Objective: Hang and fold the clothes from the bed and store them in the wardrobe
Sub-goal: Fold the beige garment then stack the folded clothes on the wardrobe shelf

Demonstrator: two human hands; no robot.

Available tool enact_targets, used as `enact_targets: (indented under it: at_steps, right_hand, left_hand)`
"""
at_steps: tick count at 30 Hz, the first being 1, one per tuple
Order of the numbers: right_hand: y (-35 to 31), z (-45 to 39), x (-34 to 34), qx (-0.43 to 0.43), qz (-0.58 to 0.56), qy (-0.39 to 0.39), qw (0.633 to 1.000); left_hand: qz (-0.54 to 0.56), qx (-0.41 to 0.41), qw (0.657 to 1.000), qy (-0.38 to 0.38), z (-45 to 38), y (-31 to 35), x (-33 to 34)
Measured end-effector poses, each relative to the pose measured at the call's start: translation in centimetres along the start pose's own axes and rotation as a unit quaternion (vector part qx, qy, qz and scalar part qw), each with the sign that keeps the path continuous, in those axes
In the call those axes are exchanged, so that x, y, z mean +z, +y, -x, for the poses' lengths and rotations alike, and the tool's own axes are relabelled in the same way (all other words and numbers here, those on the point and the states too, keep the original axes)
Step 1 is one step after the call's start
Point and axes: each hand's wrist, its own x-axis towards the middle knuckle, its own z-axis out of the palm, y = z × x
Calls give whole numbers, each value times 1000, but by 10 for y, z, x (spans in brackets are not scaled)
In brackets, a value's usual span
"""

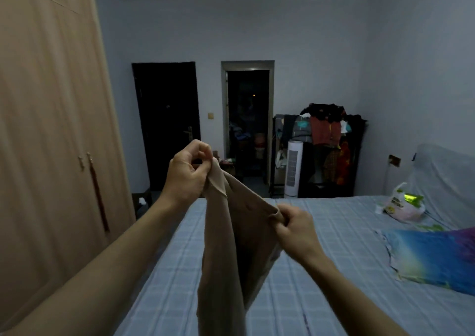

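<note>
A beige, thin garment (pixel 231 245) hangs in the air over the bed (pixel 321 271), which has a blue checked sheet. My left hand (pixel 189 172) pinches one top corner of it, raised high. Lower and to the right, my right hand (pixel 295 229) grips the other top edge. The cloth droops between them and its lower part runs out of the bottom of the view. The wooden wardrobe (pixel 51 130) stands on the left with its doors closed.
A bright blue pillow (pixel 434 256) and a plastic bag (pixel 401 204) lie on the bed's right side. Beyond the bed stand a white tower fan (pixel 293 168), a rack heaped with clothes (pixel 329 135), a dark door (pixel 167 119) and an open doorway (pixel 246 119).
</note>
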Motion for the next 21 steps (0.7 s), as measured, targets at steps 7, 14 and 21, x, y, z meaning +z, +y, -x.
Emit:
enact_targets:
  at_steps: [7, 14, 21]
  right_hand:
    - [-48, -35, -20, -49, -46, 31, 997]
    - [-67, -24, -23, -64, -43, 21, 997]
    - [-51, 9, -43, -42, -11, -105, 993]
  left_hand:
    - [-52, -35, 994, -86, 7, -18, -67]
    - [-43, -55, 963, -261, 36, -13, -80]
    - [7, -77, 937, -342, 62, -38, -81]
